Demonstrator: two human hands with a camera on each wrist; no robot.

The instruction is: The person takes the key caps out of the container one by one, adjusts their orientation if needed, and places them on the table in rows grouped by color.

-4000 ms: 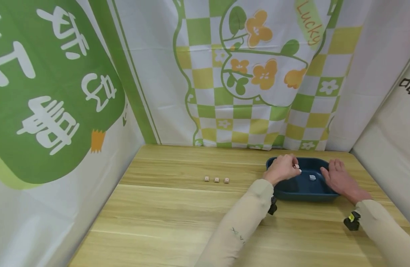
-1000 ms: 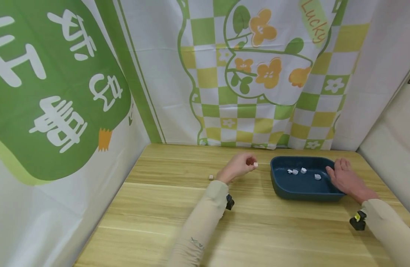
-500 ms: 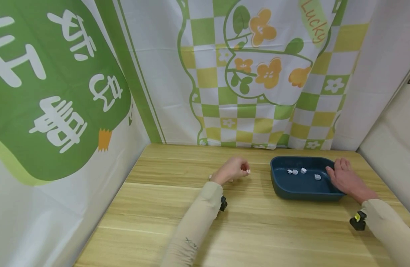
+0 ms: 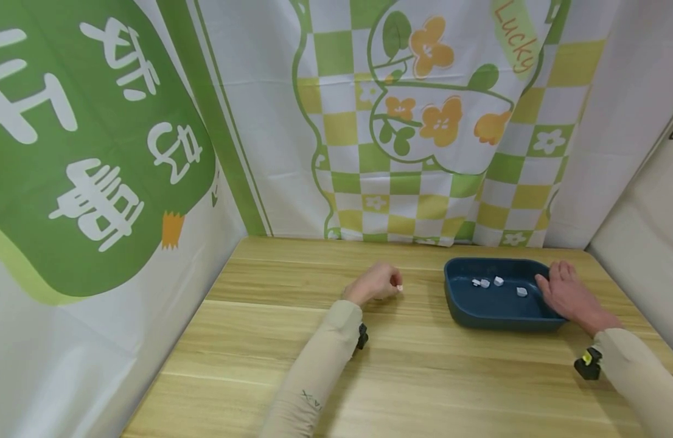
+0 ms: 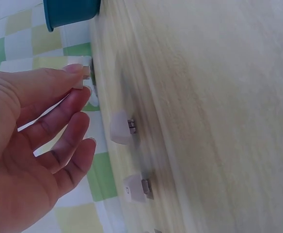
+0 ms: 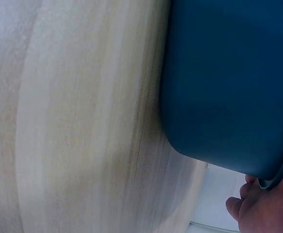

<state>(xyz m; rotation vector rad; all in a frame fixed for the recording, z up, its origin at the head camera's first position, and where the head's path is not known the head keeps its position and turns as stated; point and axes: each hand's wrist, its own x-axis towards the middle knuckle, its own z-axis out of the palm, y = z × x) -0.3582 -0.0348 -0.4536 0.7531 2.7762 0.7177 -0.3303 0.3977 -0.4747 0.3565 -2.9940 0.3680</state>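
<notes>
Left hand [image 4: 373, 283]: one small white cube [image 4: 399, 288] is pinched at the fingertips, above the wooden table [image 4: 424, 377].
Right hand [image 4: 568, 295]: fingers are laid relaxed on the dark blue plastic tray [image 4: 462, 310] rim.
Tray contents: four small white cubes [image 4: 498, 280] are counted.
Table cubes: two more [image 5: 122, 127] are seen in the left wrist view.

In the head view the small piece [image 4: 399, 288] at the left hand's [image 4: 373, 284] fingertips is showing only as a pale speck, too small to identify, and the pieces [image 4: 495, 281] in the blue tray [image 4: 468, 310] are equally indistinct. The right hand [image 6: 262, 206] is being cut off by the right wrist picture's corner, so only fingertips are showing beside the tray's rim. Motion blur is softening the tabletop [image 5: 219, 116] in the left wrist view.
</notes>
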